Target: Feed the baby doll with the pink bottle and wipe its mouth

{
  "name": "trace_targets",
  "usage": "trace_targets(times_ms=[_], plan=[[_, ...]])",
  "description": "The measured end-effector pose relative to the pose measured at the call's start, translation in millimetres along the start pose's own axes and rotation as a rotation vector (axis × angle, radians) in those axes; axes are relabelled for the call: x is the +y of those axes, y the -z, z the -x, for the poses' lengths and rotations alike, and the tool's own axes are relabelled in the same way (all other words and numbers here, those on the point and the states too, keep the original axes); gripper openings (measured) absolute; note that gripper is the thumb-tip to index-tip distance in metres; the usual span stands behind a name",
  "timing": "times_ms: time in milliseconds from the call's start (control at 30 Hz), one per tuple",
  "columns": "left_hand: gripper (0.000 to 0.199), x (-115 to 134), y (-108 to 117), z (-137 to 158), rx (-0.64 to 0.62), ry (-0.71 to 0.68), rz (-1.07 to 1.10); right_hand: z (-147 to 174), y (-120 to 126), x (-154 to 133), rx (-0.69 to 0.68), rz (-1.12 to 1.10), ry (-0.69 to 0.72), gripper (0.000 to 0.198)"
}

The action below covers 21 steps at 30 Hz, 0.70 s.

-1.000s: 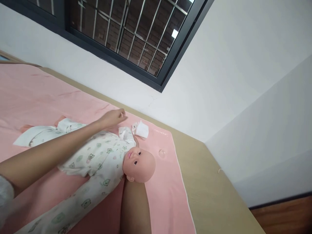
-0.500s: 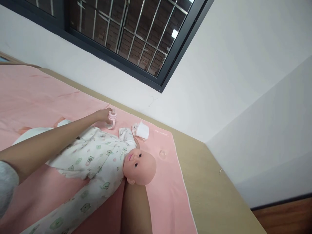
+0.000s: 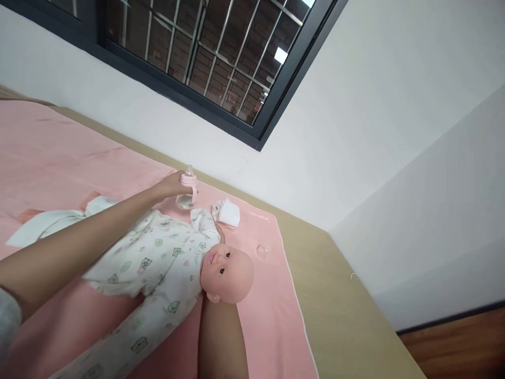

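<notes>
My left hand [image 3: 173,185] reaches across the doll and is closed around a baby bottle [image 3: 189,180] with a pink collar, pink handle and clear teat. The bottle stands upright, teat up, near the mat's far edge. A bald baby doll [image 3: 165,258] in white printed clothes lies on its back, its head to the right. A bare limb, seemingly my right forearm, comes up from the bottom edge and passes under the doll's head. Beyond the doll's neck a bit of skin, perhaps my right hand [image 3: 221,232], shows by the sleeve; its fingers are mostly hidden.
A white block-like item [image 3: 229,212] with clear wrapping lies right of the bottle. A clear dome-shaped cap [image 3: 262,250] rests beyond the doll's head. The pink mat [image 3: 272,310] covers a tan board [image 3: 327,295], bordered by white walls and a barred window [image 3: 221,58].
My left hand has raised the baby bottle slightly and brought it a little to the right. The doll's head has shifted very slightly; the cap and white item stay put.
</notes>
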<state>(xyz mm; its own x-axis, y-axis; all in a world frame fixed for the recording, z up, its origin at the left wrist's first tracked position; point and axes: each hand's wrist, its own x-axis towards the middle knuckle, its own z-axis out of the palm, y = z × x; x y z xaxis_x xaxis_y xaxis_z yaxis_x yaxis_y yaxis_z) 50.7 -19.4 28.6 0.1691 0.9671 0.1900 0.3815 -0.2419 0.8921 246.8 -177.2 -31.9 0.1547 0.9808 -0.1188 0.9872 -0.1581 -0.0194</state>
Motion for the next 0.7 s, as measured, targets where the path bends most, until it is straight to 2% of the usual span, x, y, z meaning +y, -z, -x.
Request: trace_targets(times_ms=[67, 133, 200, 233, 300, 433, 567, 633, 700], plan=[[0.045, 15.2, 3.0, 14.4, -0.063, -0.044, 0.19, 4.1, 14.6, -10.5, -0.209, 0.186, -0.044, 0.021], [0.044, 28.4, 7.8, 29.8, -0.166, -0.043, 0.419, 3.9, 32.1, -26.7, -0.54, 0.431, -0.152, 0.017], [0.045, 38.0, 13.9, 43.2, -0.265, 0.016, 0.675, 2.4, 48.4, -42.5, -0.864, 0.671, -0.31, 0.027], [0.044, 41.3, 17.2, 48.5, -0.304, 0.036, 0.781, 2.0, 54.7, -48.6, -0.94, 0.731, -0.366, 0.032], [0.04, 45.9, 23.9, 56.2, -0.363, 0.025, 0.846, 2.7, 63.0, -55.4, -0.95, 0.752, -0.435, 0.035], [0.041, 52.3, 37.1, 63.3, -0.326, -0.096, 0.621, 4.8, 65.0, -54.4, -0.862, 0.599, -0.466, 0.032], [0.053, 58.0, 50.3, 66.2, -0.333, -0.129, 0.84, 1.3, 60.6, -51.7, -0.992, 0.592, -0.532, 0.051], [0.06, 58.8, 54.8, 66.9, -0.263, -0.125, 0.807, -0.6, 58.4, -52.0, -1.005, 0.597, -0.552, 0.054], [0.064, 58.2, 56.9, 67.0, -0.241, -0.086, 0.759, -1.4, 56.7, -52.5, -0.962, 0.602, -0.56, 0.049]])
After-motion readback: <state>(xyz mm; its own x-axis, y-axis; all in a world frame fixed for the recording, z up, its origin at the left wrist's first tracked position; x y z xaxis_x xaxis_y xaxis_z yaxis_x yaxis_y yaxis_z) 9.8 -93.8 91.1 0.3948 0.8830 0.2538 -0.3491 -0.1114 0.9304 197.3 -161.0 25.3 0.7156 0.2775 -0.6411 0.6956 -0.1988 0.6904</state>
